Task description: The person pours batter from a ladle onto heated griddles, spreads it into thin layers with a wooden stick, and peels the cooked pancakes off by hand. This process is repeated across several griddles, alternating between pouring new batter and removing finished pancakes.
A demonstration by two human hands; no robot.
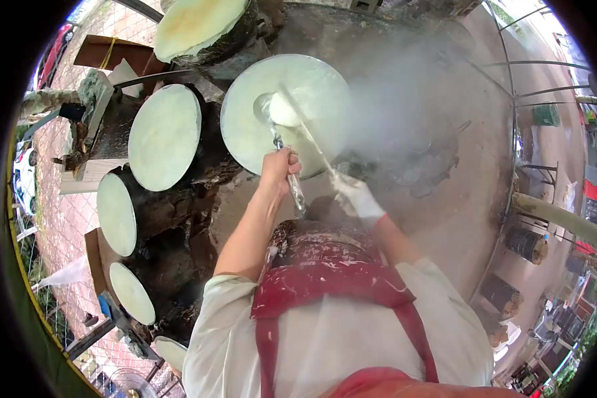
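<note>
A long, soot-blackened stove (pixel 199 219) of rough clay carries everything here. Along it sit round, pale discs, each stretched flat over a fire opening: the largest disc (pixel 312 106) at the far middle, wrapped in steam on its right edge; a second disc (pixel 164 136) just left of it; a third disc (pixel 116 213) and a fourth disc (pixel 132 292) nearer along the left side. A yellowish disc (pixel 196 23) rests at the far end.
</note>
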